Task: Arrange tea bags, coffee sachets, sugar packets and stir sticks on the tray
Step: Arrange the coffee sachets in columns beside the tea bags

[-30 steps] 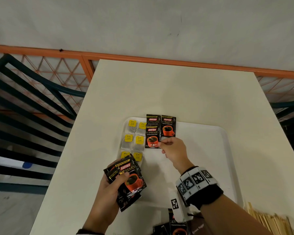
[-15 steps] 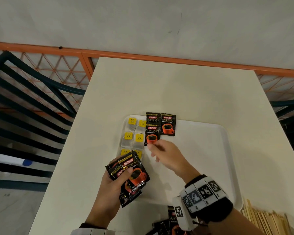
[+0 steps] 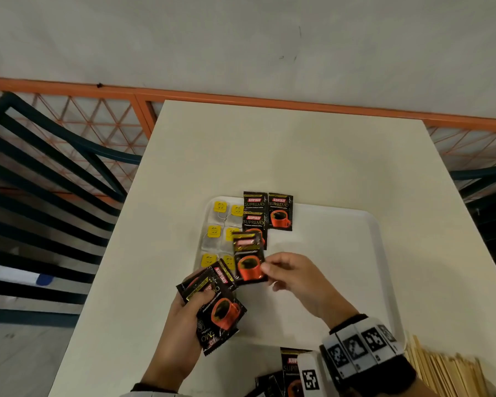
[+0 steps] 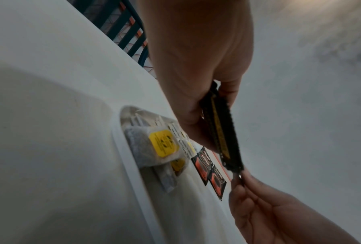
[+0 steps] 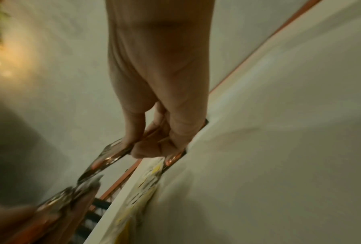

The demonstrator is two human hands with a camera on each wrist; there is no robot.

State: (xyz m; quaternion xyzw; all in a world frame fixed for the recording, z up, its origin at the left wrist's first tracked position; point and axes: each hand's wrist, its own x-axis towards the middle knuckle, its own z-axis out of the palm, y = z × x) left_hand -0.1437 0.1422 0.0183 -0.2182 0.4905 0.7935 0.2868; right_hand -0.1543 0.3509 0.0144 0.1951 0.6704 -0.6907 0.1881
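A white tray (image 3: 341,253) lies on the table. Several tea bags (image 3: 220,224) with yellow tags fill its far left corner, seen close in the left wrist view as tea bags (image 4: 160,147). Beside them lie black coffee sachets (image 3: 280,212), also coffee sachets (image 4: 210,171). My left hand (image 3: 184,319) grips a fanned stack of coffee sachets (image 3: 218,308) over the tray's left edge. My right hand (image 3: 287,270) pinches one coffee sachet (image 3: 248,262) by its corner, held just above the tray. In the right wrist view the pinched sachet (image 5: 110,156) looks blurred.
More coffee sachets (image 3: 289,373) lie on the table in front of the tray. A pile of wooden stir sticks (image 3: 447,371) sits at the near right. Dark chairs (image 3: 46,179) and an orange railing (image 3: 241,96) border the table's left and far sides.
My right hand drew back from the sachets laid on the tray to the left hand's stack and now pinches one sachet pulled from it.
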